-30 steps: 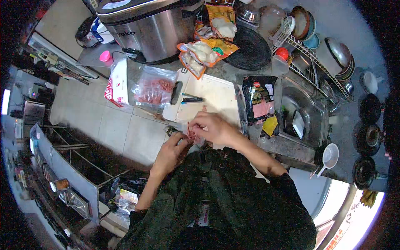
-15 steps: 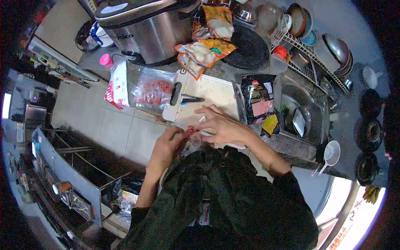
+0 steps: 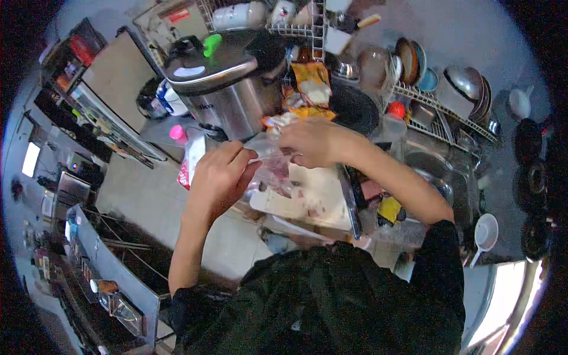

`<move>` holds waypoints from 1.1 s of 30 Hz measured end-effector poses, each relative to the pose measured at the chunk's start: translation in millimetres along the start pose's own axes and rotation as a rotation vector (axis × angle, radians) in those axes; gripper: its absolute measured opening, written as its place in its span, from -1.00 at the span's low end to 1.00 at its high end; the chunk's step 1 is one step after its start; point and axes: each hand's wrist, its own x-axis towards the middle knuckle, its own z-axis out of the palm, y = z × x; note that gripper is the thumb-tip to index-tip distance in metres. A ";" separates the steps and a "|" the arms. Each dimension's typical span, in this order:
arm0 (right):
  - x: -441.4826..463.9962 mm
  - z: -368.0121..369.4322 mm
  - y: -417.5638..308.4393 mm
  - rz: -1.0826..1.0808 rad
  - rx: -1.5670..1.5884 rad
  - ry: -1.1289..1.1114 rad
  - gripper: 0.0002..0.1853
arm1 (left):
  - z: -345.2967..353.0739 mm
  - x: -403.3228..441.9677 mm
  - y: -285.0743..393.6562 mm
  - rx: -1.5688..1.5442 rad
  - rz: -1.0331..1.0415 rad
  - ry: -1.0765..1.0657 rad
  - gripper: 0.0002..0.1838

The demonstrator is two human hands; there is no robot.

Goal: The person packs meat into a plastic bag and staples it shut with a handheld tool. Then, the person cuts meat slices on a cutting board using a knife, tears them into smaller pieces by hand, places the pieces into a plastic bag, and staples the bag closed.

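Note:
My left hand (image 3: 223, 174) and my right hand (image 3: 313, 142) are raised over the counter, pinching the top edge of a clear plastic bag (image 3: 275, 168) between them. Reddish meat shows inside the bag, which hangs down between the hands. Beneath and to the right lies a white cutting board (image 3: 325, 198) with small reddish bits on it. Orange food packets (image 3: 310, 83) rest behind my right hand, partly hidden by it. A red and white package (image 3: 192, 155) is left of my left hand.
A large steel cooker (image 3: 228, 103) stands at the back. To the right are a sink (image 3: 429, 171), a yellow packet (image 3: 389, 210), a dish rack (image 3: 426, 97) with bowls and a white strainer (image 3: 485, 232). A round black plate (image 3: 355, 109) lies behind my right forearm.
Both hands have risen forward from near my body to above the board, now with the clear bag stretched between them. The view has tilted up, showing more of the cooker and shelf.

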 end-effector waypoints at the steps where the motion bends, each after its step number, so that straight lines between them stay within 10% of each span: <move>1: 8.5 -19.3 -5.5 0.107 -0.032 -0.133 -0.76 | -7.7 4.9 -2.9 0.011 0.012 0.017 -0.84; 14: 17.7 -104.9 13.5 -0.002 -0.170 0.314 -0.79 | -74.1 65.4 -28.7 0.197 0.229 -0.032 -0.78; 19: 8.6 -89.8 15.5 -0.109 0.050 0.135 -0.42 | -48.3 80.1 -22.1 0.229 0.346 0.062 -0.80; 33: -10.7 -51.2 20.8 0.078 -0.095 -0.066 -0.75 | -20.2 48.6 -35.7 0.002 0.273 -0.292 -0.67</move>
